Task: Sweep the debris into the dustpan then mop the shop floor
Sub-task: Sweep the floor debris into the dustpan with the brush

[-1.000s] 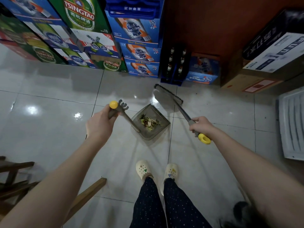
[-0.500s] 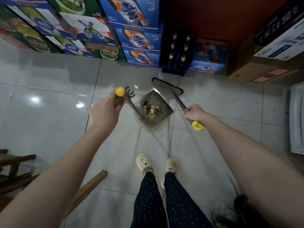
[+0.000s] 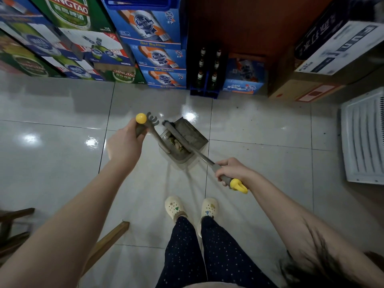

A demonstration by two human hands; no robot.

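Note:
A grey dustpan [image 3: 193, 135] sits on the glossy tiled floor [image 3: 62, 159] ahead of my feet, with greenish debris [image 3: 175, 145] heaped in its near part. My left hand [image 3: 124, 142] grips the dustpan's long handle just below its yellow ball end [image 3: 141, 118] and comb teeth. My right hand [image 3: 232, 170] grips the grey broom handle near its yellow hanging clip [image 3: 239, 185]. The broom head [image 3: 176, 133] lies across the inside of the dustpan, over part of the debris.
Stacked beer cartons [image 3: 153, 57] and a blue bottle crate [image 3: 205, 80] line the far wall. Cardboard boxes [image 3: 324, 65] stand at the right, with a white slatted panel [image 3: 363, 136] on the floor beside them. Wooden chair parts [image 3: 16, 229] are at the lower left. My shoes [image 3: 191, 207] are below the dustpan.
The broom head has swung from the floor beyond the dustpan into the pan, over the debris. My right hand pulled back and lower; the dustpan has turned slightly.

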